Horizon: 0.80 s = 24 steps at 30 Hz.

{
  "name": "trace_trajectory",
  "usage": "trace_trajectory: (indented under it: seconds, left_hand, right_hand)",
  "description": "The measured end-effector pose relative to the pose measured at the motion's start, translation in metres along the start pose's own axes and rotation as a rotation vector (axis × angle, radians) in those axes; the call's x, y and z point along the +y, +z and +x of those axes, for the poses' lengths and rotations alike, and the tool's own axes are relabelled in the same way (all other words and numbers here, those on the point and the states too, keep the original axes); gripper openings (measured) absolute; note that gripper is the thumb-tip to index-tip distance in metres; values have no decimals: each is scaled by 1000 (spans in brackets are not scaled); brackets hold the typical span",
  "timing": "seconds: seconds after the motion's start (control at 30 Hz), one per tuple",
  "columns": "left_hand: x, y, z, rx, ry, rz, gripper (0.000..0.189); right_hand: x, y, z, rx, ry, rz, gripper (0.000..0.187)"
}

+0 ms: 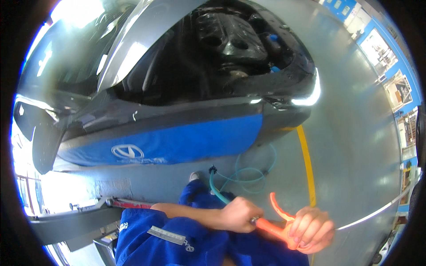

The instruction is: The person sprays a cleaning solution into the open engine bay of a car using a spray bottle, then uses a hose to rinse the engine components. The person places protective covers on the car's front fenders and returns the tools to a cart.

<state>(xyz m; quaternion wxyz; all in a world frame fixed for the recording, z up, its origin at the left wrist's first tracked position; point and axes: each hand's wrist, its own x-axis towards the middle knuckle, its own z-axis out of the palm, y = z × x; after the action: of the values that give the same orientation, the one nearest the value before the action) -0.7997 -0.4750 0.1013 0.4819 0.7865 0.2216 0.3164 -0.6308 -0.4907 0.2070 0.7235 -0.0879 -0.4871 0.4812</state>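
My left hand (242, 214) is closed around the end of a teal air hose (216, 191), where a metal fitting (254, 220) meets an orange air blow gun (271, 229). The gun's body is gripped by my right hand (313, 229), and its curved orange lever (278, 207) sticks up, away from the fingers. Before me stands a dark car with its hood (146, 36) raised over the engine bay, where a black engine cover (233, 36) shows. A blue fender cover (186, 139) with a white logo hangs along the car's side.
Loops of the thin hose (254, 179) lie on the floor between my feet and the car. A yellow floor line (306, 163) runs past the front bumper. At the lower left is a grey lift arm (76, 221) with a red part. Blue-framed boards (379, 50) stand far right.
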Motion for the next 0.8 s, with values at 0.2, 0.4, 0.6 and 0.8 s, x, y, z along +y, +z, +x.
trace_trajectory:
  seconds: [0.2,0.4,0.6,0.8]
  left_hand:
    - [-19,-17,30,6,-135,-123,16]
    - [-66,-33,17,-419,6,-277,22]
    - [-163,-63,-55,-571,218,60,29]
    - [-150,-90,-66,-555,22,-329,31]
  right_hand:
    - [72,17,-10,503,-217,-659,64]
    - [74,18,-13,606,-250,-1021,60]
    - [-103,34,30,974,-886,-1539,53]
    - [-124,0,45,930,-675,-1736,55]
